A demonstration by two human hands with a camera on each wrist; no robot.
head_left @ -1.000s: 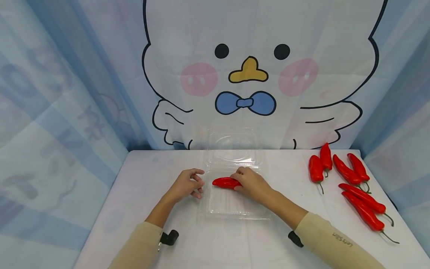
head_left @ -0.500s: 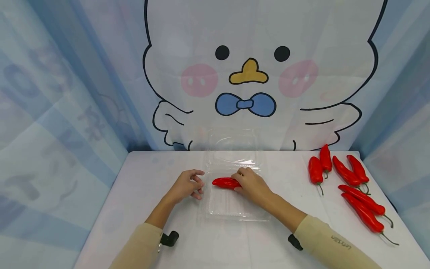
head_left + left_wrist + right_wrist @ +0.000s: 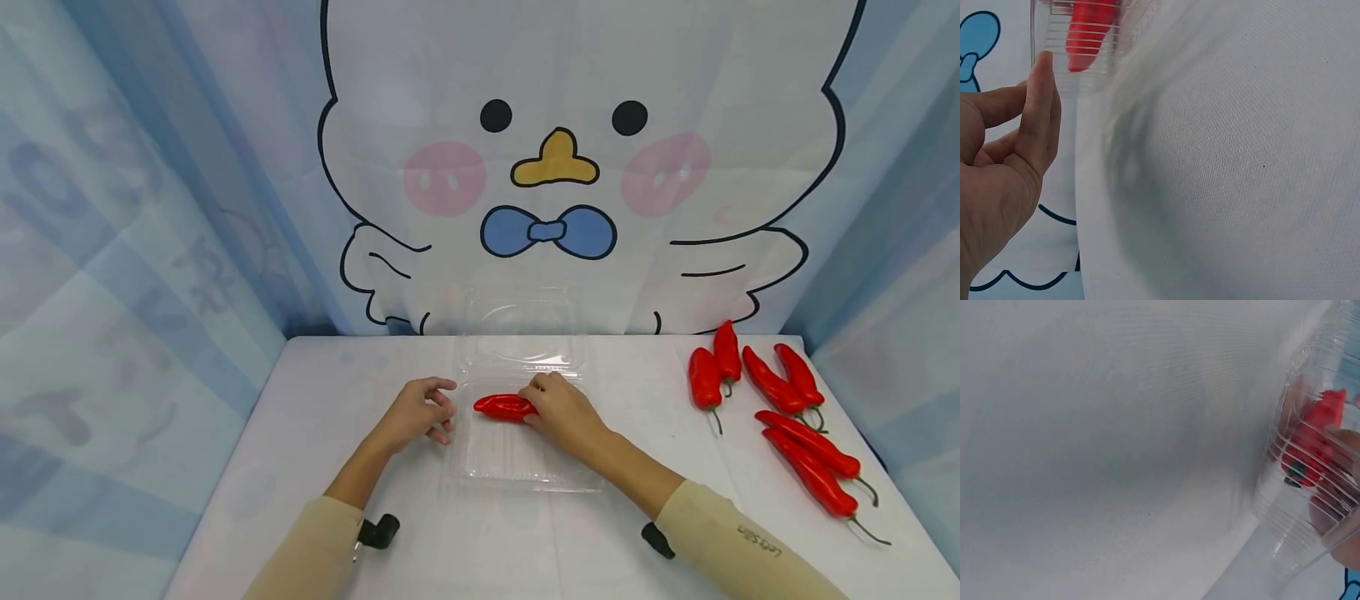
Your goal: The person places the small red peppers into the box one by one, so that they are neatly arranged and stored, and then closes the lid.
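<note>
A red chili pepper (image 3: 502, 407) lies crosswise inside a clear plastic clamshell box (image 3: 517, 479), its tip pointing left. My right hand (image 3: 564, 414) reaches into the box and grips the pepper's stem end, covering it in the head view. Through the ribbed wall in the right wrist view, the pepper (image 3: 1316, 437) shows with its green cap. Just left of the box, my left hand (image 3: 417, 412) is held with relaxed fingers and nothing in them. In the left wrist view, the left fingertips are close to the box wall, below the pepper (image 3: 1090, 34).
The box's lid (image 3: 519, 327) stands open at the back, against the curtain with a cartoon chick. Several more red chili peppers (image 3: 810, 471) lie in a loose group on the right of the white table (image 3: 300, 467).
</note>
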